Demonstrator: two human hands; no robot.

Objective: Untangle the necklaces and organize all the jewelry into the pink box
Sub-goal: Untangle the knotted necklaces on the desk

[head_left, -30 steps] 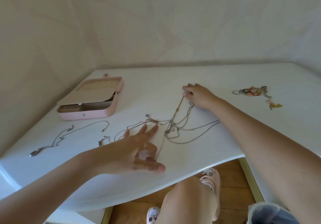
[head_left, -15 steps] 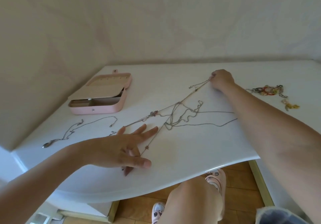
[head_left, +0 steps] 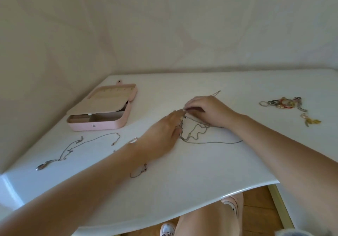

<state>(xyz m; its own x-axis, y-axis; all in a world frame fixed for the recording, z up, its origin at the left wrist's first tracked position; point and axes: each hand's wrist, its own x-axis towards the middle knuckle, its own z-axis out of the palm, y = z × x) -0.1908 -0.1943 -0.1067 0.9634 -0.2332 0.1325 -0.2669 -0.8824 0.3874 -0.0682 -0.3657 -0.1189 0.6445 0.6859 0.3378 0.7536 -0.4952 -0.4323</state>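
A tangle of thin silver necklaces point(head_left: 196, 134) lies mid-table between my hands. My left hand point(head_left: 161, 135) reaches in from the left, and its fingertips meet the chains at the knot. My right hand point(head_left: 206, 110) comes from the right and pinches a chain at the same spot, fingers curled. One chain end trails out behind my right hand. The pink box point(head_left: 102, 113) stands at the left with its lid partly raised. A separate silver necklace with a pendant point(head_left: 73, 148) lies stretched out in front of the box.
A pile of rings and coloured jewelry point(head_left: 285, 104) sits at the right, with a gold piece point(head_left: 311, 120) just below it. A short chain piece point(head_left: 140, 171) lies near my left forearm. The white table point(head_left: 201, 171) ends at a curved front edge; walls close the back and left.
My right hand drew back from the far right toward the centre. My left hand lifted off the table and moved forward to the knot, so both hands now meet there.
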